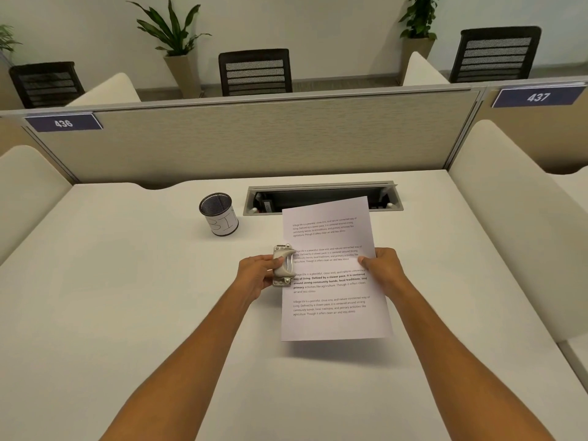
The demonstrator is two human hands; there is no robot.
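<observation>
Above the desk (127,313), the left hand (254,276) gripped a hole punch (283,265) at the printed sheet's (334,281) left edge; the right hand (383,265) pinched its right edge. Beyond stood a mesh pen cup (219,214) labelled BIN.

Two bare forearms show, the left forearm (203,354) at about 7 o'clock and the right forearm (451,351) at about 5 o'clock. Both are uncovered from the wrist to the picture's lower edge. The left hand (254,276) and right hand (385,267) are bare too, with slim fingers. The nails look short, though they are too small to be sure.
</observation>
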